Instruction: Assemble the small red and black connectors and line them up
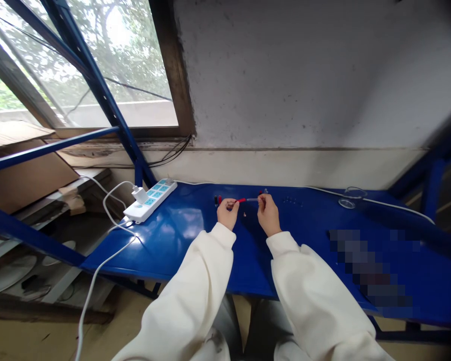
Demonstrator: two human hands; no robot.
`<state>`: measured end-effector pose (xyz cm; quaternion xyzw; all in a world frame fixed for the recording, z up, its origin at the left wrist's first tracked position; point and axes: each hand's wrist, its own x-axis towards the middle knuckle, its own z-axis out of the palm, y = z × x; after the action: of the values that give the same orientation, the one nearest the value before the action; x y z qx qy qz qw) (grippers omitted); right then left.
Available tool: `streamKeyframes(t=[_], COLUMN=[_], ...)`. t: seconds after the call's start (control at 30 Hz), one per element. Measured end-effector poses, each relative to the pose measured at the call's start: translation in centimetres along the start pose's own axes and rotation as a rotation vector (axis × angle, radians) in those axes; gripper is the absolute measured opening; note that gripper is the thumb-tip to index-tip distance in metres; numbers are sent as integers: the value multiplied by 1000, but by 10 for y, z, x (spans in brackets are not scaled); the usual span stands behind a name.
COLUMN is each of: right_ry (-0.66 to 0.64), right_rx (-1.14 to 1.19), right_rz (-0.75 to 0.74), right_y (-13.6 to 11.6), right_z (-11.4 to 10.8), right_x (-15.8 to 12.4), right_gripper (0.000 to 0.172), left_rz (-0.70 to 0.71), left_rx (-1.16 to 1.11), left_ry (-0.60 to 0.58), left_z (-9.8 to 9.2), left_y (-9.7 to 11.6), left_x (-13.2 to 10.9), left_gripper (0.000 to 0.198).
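Note:
Over the blue table my left hand (228,212) is closed in a pinch on a slim red pen-like piece (241,200). My right hand (268,214) pinches the far end of a thin pale tube (252,200). The two pieces lie end to end in one line between my fingers; whether they are joined I cannot tell. Just left of my left hand stand a small black piece (215,201) and a small red piece (220,199). A tiny pale bit (244,214) lies between my hands. Small red and clear bits (265,191) show partly behind my right hand.
On the blue table (180,250), several tiny dark bits (293,201) lie right of my hands. Farther right are clear rings (347,203) and a pixelated patch (372,271). A white power strip (152,200) with a plugged-in cable is at left. A wall stands behind.

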<state>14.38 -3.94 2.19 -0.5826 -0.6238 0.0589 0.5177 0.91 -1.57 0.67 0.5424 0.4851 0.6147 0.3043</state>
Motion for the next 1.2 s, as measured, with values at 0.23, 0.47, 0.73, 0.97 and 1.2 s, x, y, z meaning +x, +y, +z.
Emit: streamKeyframes(t=[0.23,0.47,0.73,0.97,1.2], right_ry=[-48,-15,20,-100,-208], right_rx=[124,250,322,289,91], right_rz=[61,84,117,133,98], right_y=[4,4,4,2,0], right_z=[1,4,5,8,7], right_x=[1,1,1,-2,-5], right_gripper=[26,24,25,33,39], left_rz=[-32,-168,-88,-51,8], left_rx=[-54,-211,-250,-223,-125], left_ry=[-22,-231,-407,-172,-248], left_z=[-1,0,1,3,3], left_y=[-6,6,6,6,10], left_x=[2,-1,-7,-7,-10], left_gripper=[18,46,46,29,23])
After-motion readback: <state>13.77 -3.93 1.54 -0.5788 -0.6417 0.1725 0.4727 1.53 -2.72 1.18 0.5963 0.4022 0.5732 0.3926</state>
